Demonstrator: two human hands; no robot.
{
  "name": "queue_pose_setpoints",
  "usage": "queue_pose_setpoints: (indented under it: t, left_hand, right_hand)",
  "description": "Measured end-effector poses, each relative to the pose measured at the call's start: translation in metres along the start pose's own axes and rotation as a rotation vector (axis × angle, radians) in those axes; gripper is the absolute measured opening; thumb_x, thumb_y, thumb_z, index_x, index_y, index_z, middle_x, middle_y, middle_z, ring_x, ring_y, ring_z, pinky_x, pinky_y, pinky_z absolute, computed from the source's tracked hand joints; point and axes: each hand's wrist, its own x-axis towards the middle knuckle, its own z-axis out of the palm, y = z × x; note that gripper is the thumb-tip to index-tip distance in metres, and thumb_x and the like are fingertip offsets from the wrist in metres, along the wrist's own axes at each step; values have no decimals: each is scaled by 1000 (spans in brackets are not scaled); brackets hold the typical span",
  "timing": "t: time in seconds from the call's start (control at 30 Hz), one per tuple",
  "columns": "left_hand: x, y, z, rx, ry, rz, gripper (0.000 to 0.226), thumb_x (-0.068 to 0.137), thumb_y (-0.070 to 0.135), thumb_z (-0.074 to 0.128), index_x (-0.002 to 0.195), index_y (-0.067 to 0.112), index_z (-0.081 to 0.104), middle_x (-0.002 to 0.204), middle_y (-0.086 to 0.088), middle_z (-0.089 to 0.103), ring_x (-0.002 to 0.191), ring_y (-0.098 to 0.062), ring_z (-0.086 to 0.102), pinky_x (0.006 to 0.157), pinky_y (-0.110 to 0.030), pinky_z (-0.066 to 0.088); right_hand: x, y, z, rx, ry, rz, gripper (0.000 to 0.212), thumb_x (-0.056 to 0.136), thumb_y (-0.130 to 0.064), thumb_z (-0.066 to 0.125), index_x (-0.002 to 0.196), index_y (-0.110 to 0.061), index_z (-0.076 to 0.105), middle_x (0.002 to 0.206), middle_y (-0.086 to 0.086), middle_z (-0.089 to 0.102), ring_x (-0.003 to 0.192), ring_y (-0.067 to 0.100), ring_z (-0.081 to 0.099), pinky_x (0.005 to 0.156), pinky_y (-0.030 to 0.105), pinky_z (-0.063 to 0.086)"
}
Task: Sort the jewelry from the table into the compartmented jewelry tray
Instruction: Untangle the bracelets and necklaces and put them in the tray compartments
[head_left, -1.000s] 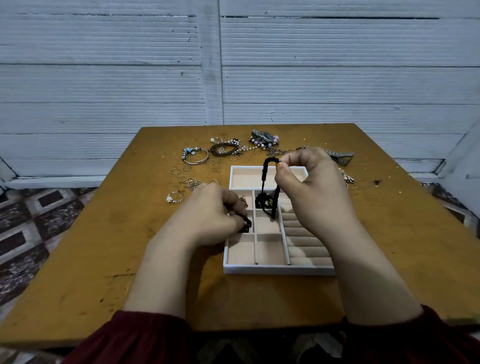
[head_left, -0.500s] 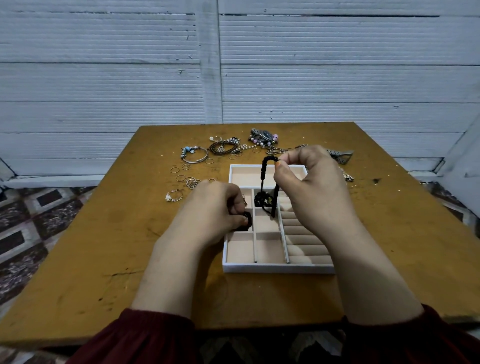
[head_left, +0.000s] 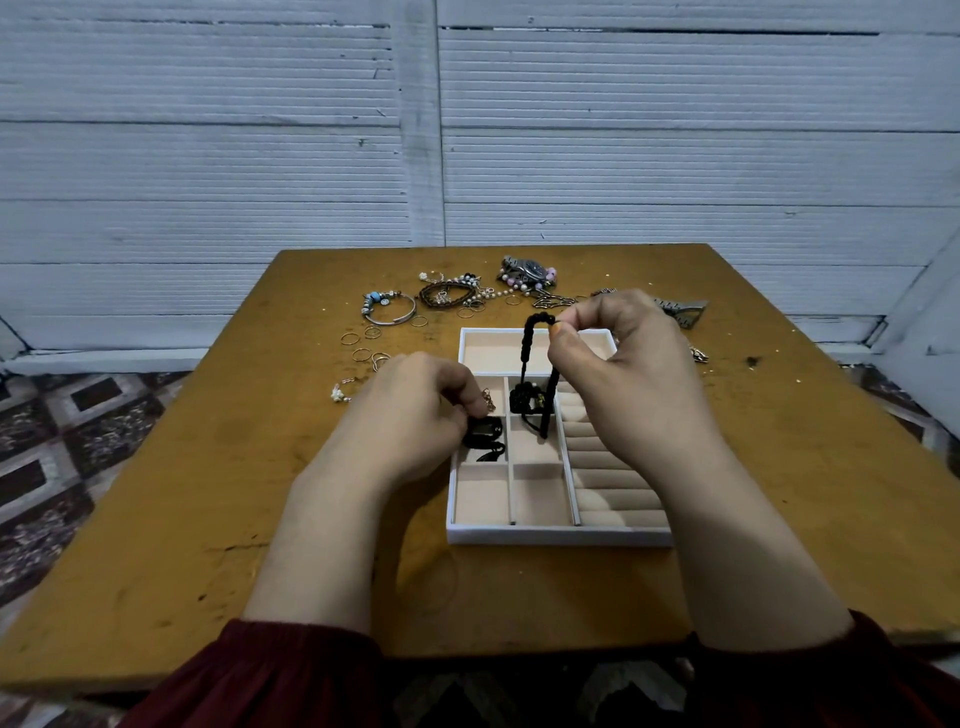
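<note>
A wall (head_left: 208, 156) of pale grey-white ribbed panels fills the upper half of the view. Fine ridges run across it, and darker seams split it into broad bands. An upright strip (head_left: 421, 130) of the same colour runs down the middle, between the left and right panels. A few small dark marks dot the surface. A pale ledge (head_left: 104, 358) runs along the foot of the wall. At the far right, a second pale panel (head_left: 930, 332) meets the wall at an angle. The floor (head_left: 62, 415), seen at the left, has patterned tiles in dark brown and grey.
</note>
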Motion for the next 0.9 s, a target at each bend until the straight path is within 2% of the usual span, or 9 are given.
queue_pose_setpoints:
  t: [0.1, 0.23, 0.37, 0.5, 0.7, 0.9]
  left_hand:
    - [2, -2, 1, -10, -6, -2, 24, 78, 9, 57, 80, 27, 73, 80, 18, 62, 78, -4, 53, 68, -24, 44]
    - [4, -5, 5, 84, 33, 41, 7, 80, 29, 66, 82, 28, 73, 86, 12, 57, 93, -16, 49, 74, -31, 45]
    - [6, -5, 10, 175, 70, 34, 12, 80, 42, 68, 79, 30, 69, 95, 5, 54, 99, -18, 43, 77, -33, 39]
    - [5, -4, 11, 235, 100, 31, 14, 74, 43, 72, 76, 31, 66, 96, 8, 50, 97, -15, 39, 75, -30, 31]
    - [7, -1, 11, 193, 89, 41, 11, 71, 36, 71, 68, 26, 67, 95, 10, 51, 95, -15, 37, 77, -30, 31]
    - [9, -1, 7, 324, 89, 0, 13, 73, 42, 75, 73, 29, 70, 100, 10, 51, 102, -17, 35, 81, -33, 28]
  right_hand:
    - [0, 1, 0, 2, 4, -2, 12, 79, -36, 59, 67, -34, 56, 94, -18, 54, 108, 16, 52, 96, 38, 41]
    - [1, 2, 1, 8, 14, 2, 10, 73, -42, 53, 67, -34, 57, 95, -18, 54, 108, 17, 53, 96, 39, 42]
    - [1, 2, 1, 10, 13, 2, 11, 73, -43, 54, 67, -34, 57, 93, -19, 53, 107, 18, 54, 94, 41, 44]
    - [0, 1, 0, 5, 12, -3, 9, 74, -41, 55, 67, -35, 56, 92, -20, 53, 108, 17, 53, 96, 39, 42]
    - [1, 3, 0, 3, 7, -7, 9, 76, -40, 56, 68, -35, 57, 95, -18, 53, 109, 17, 52, 95, 38, 42]
    - [1, 3, 0, 13, 11, -4, 10, 72, -42, 53, 67, -35, 57, 93, -18, 52, 109, 17, 52, 96, 38, 41]
